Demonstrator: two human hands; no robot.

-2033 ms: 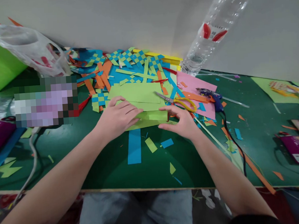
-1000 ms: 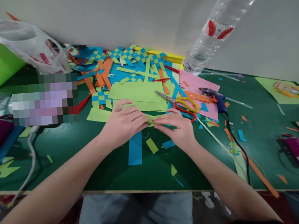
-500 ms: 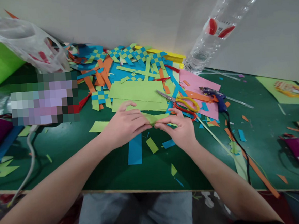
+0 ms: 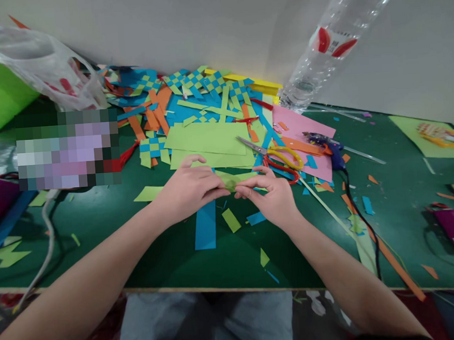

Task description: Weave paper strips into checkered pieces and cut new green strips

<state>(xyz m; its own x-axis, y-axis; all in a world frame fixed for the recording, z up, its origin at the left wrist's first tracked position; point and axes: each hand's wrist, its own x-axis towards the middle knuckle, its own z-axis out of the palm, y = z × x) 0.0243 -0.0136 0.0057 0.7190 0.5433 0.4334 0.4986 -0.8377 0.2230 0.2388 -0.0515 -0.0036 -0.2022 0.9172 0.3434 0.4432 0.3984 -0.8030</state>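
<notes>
Between my two hands is a small green paper strip (image 4: 231, 181), pinched at both ends just above the table. My left hand (image 4: 195, 185) closes its thumb and fingers on the strip's left side. On its right side my right hand (image 4: 267, 188) pinches it close to the left fingertips. Part of the strip is hidden by the fingers. A blue paper strip (image 4: 205, 228) lies beneath my left hand. Larger green paper sheets (image 4: 209, 137) are stacked just beyond. Scissors (image 4: 284, 158) with yellow and red handles rest by my right hand.
Woven blue-green paper pieces (image 4: 195, 80) are heaped at the back. A plastic bottle (image 4: 335, 43) stands at the wall. On pink paper (image 4: 320, 169) lies a blue glue gun (image 4: 335, 157) with a black cord. A white plastic bag (image 4: 44, 63) and a grey cable (image 4: 47, 244) are left.
My right fingertips have shifted very slightly on the green strip, with a little more of it showing between the hands. Everything else stays as it was.
</notes>
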